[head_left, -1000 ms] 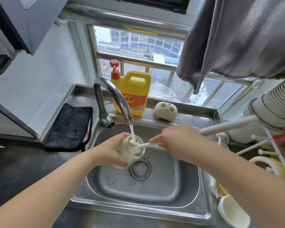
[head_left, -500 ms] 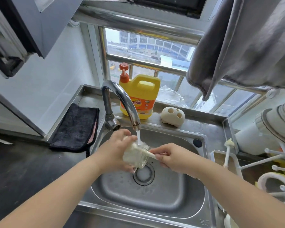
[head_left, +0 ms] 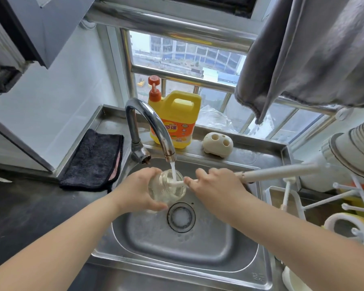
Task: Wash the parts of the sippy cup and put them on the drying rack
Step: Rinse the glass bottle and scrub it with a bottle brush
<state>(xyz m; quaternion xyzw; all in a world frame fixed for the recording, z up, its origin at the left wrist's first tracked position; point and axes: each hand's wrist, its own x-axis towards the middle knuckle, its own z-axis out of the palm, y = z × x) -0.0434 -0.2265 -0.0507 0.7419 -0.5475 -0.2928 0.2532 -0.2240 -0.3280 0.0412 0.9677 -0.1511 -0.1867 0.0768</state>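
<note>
A dark cloth is lying folded on the counter at far left, beside the sink. Next we are seeing the tap arching over the basin and pouring a stream of water into the cup. Our left hand is wrapping its fingers round the clear cup, holding it tilted under the tap, above the basin and just left of the drain. Behind the tap a yellow bottle is standing on the ledge. Our right hand is gripping the white brush, whose tip is reaching into the cup's mouth while its handle is sticking out to the right. A cream holder is sitting on the ledge. At far right the rack is standing beside the sink, its white pegs pointing up.
</note>
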